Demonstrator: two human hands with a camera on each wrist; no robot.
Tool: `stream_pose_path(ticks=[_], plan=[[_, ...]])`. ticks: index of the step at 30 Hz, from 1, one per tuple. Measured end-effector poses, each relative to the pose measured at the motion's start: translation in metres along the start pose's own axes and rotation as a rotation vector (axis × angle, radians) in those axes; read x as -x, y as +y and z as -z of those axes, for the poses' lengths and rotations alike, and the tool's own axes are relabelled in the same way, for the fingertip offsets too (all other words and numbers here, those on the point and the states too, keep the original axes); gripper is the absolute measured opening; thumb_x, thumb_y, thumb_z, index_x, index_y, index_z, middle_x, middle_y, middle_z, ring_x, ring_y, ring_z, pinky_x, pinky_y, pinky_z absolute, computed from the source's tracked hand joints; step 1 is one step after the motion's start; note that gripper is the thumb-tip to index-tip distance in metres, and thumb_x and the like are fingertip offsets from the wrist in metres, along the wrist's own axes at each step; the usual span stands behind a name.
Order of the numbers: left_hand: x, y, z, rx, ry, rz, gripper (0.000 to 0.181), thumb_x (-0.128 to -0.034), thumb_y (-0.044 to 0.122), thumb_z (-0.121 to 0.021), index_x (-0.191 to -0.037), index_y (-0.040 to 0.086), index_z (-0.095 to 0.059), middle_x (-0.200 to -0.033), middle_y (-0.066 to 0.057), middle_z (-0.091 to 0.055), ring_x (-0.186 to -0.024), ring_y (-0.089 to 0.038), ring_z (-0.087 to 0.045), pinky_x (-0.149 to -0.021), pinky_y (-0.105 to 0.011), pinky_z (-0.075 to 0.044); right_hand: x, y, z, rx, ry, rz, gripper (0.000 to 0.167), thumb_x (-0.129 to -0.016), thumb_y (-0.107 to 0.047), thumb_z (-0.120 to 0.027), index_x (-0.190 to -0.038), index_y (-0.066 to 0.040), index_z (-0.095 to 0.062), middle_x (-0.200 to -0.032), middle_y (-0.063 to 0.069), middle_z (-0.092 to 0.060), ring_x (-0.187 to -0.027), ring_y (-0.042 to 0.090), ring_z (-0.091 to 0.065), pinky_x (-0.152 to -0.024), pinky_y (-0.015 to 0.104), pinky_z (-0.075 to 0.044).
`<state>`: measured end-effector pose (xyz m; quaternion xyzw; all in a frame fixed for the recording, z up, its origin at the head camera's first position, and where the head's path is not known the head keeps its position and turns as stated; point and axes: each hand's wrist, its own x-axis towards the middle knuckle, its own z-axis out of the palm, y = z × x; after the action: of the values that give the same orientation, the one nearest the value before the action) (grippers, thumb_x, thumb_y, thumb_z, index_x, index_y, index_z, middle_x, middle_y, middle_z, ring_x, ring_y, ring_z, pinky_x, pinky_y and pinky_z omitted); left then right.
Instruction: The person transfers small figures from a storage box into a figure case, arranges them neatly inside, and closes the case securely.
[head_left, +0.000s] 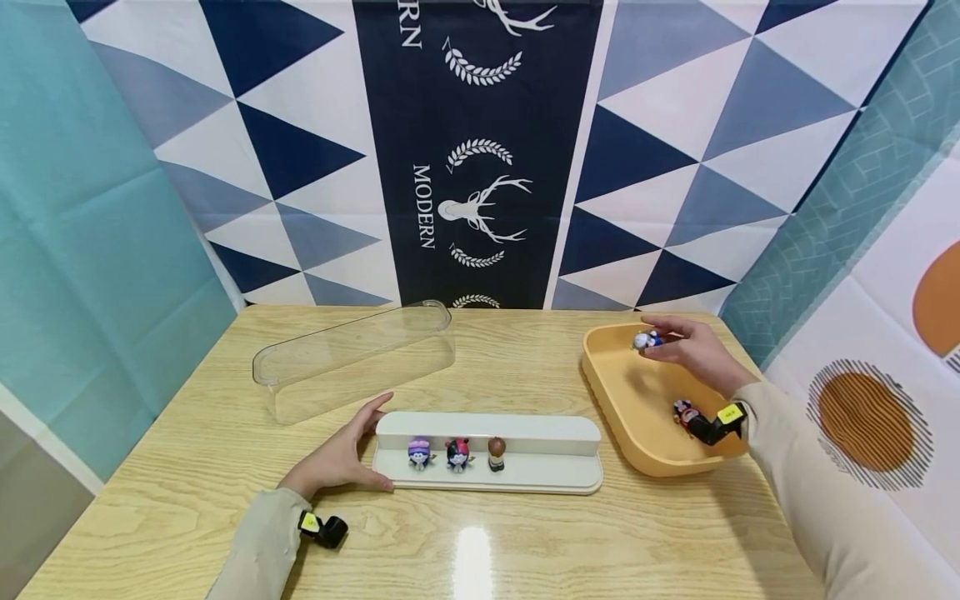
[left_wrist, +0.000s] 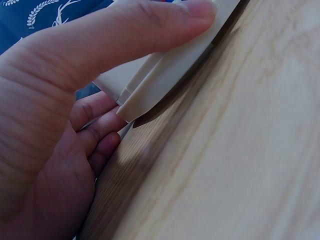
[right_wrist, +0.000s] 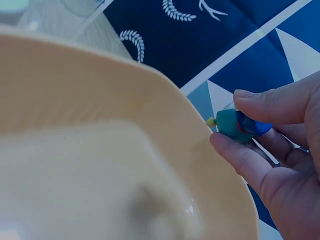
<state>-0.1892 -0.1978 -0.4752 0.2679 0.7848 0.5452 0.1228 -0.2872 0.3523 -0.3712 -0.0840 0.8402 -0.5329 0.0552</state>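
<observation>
A white display base (head_left: 551,473) with a raised back step lies on the table. On its lower step stand a purple-haired figurine (head_left: 419,452), a black-and-red one (head_left: 457,454) and a brown-haired one (head_left: 497,454). My left hand (head_left: 341,457) grips the base's left end, thumb at the front and fingers behind. Over the far end of an orange tray (head_left: 637,417), my right hand (head_left: 697,350) pinches a small blue-and-white figurine (head_left: 647,340) between thumb and fingers; the right wrist view shows its teal and blue parts. Another figurine (head_left: 684,412) lies in the tray, partly covered by the wrist camera.
A clear plastic cover (head_left: 356,367) sits behind the base, at the back left of the wooden table (head_left: 555,542). Patterned cloth (head_left: 480,167) hangs along the table's back edge. Light glares on the front of the tabletop.
</observation>
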Motion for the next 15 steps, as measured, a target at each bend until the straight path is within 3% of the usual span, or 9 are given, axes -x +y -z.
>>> stream_pose_path(ticks=[2, 5, 11, 15], plan=[[0.0, 0.0, 0.0, 0.0, 0.0, 0.002, 0.127, -0.068, 0.012, -0.094, -0.16, 0.008, -0.005, -0.137, -0.016, -0.046, -0.119, -0.015, -0.051, -0.103, -0.018, -0.034, 0.002, 0.0, -0.003, -0.057, -0.012, 0.025, 0.065, -0.09, 0.001, -0.07, -0.149, 0.002, -0.042, -0.126, 0.001, -0.051, -0.1, 0.001, -0.055, -0.082, 0.019, -0.052], [0.0, -0.001, 0.0, 0.001, 0.001, 0.004, 0.128, -0.0679, 0.012, -0.094, -0.16, 0.008, -0.006, -0.136, -0.016, -0.046, -0.118, -0.015, -0.051, -0.102, -0.018, -0.034, 0.004, -0.002, -0.008, -0.173, -0.035, 0.051, 0.067, -0.089, 0.009, -0.066, -0.15, 0.001, -0.041, -0.125, -0.01, -0.049, -0.104, 0.001, -0.056, -0.084, 0.02, -0.052], [0.0, -0.002, 0.0, 0.0, 0.003, 0.008, 0.127, -0.0679, 0.013, -0.094, -0.16, 0.009, -0.006, -0.136, -0.016, -0.046, -0.118, -0.016, -0.052, -0.102, -0.018, -0.034, 0.008, -0.008, -0.021, -0.183, -0.031, 0.09, 0.07, -0.087, 0.01, -0.067, -0.151, 0.002, -0.039, -0.141, 0.0, -0.043, -0.113, -0.002, -0.049, -0.086, 0.018, -0.05], [0.0, -0.001, 0.0, 0.002, 0.003, 0.008, 0.127, -0.0678, 0.012, -0.094, -0.16, 0.009, -0.006, -0.136, -0.016, -0.046, -0.118, -0.017, -0.052, -0.103, -0.018, -0.035, 0.009, -0.01, -0.03, -0.234, -0.049, 0.138, 0.067, -0.087, 0.01, -0.066, -0.15, -0.003, -0.044, -0.142, -0.003, -0.044, -0.117, -0.001, -0.048, -0.086, 0.019, -0.05]])
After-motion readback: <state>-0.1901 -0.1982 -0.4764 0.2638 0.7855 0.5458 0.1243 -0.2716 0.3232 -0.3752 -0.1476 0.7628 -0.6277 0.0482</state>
